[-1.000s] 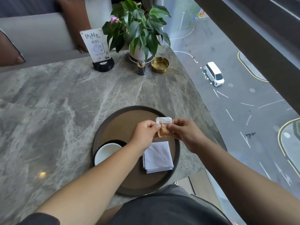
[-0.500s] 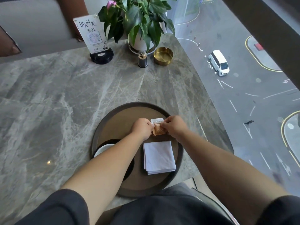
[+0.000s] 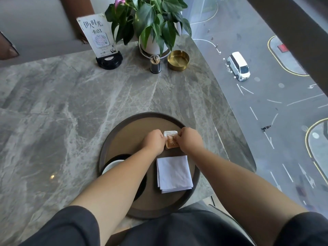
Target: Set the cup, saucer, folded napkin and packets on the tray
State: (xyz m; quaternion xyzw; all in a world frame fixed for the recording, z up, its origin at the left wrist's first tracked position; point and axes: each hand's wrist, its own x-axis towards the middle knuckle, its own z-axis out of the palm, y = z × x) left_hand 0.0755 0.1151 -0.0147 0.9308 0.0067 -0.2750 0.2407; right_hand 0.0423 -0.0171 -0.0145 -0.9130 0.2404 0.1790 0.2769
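A round brown tray lies on the marble table near its front edge. My left hand and my right hand pinch the two sides of a small white-and-brown packet, low over the tray's middle. A folded white napkin lies on the tray just nearer than the packet. At the tray's left, a white cup on a dark saucer shows partly, with my left forearm hiding most of it.
At the table's far side stand a sign card on a black base, a potted plant, a toothpick holder and a brass ashtray. The table's curved right edge meets a window over a street.
Both hands have lowered the packet from above the tray down toward its surface, behind the napkin. The head view has tilted down and closer.
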